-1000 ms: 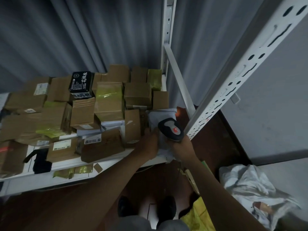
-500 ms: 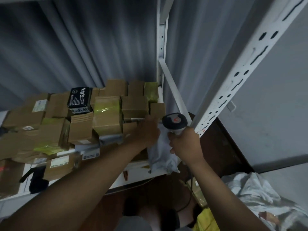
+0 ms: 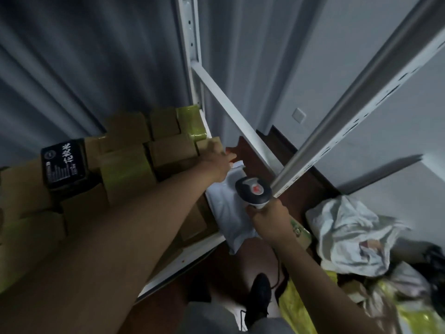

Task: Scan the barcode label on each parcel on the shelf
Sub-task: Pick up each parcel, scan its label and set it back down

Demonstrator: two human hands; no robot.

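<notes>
Your hands split the job: right hand [image 3: 267,216] is wrapped around the handle of the barcode scanner [image 3: 253,191], fingers curled tight on the grip, scanner head tipped down toward the white poly mailer [image 3: 227,213] right under it. That angle makes sense, since the window has to face the label. No label is readable on the mailer from here, too blurred.

Left hand [image 3: 218,159] reaches forward past the mailer, fingers out fairly straight, resting on or just at the cardboard box [image 3: 209,144] at the right end of the stack. Can't tell if it's actually gripping anything; it looks flat, not curled. Likely you're steadying or turning the next parcel so its label shows.

Parcels sit on the white shelf [image 3: 192,251], brown boxes packed tight, some with yellow-green tape. A black printed box [image 3: 63,162] lies on top, further left. The mailer lies at the shelf's right end, its near edge hanging over the front lip, just beside the slotted upright post [image 3: 342,121].

Scanner cable trails down toward the floor by your shoe [image 3: 258,295]. A crumpled white bag [image 3: 349,235] lies on the floor to the right, well apart from the shelf.
</notes>
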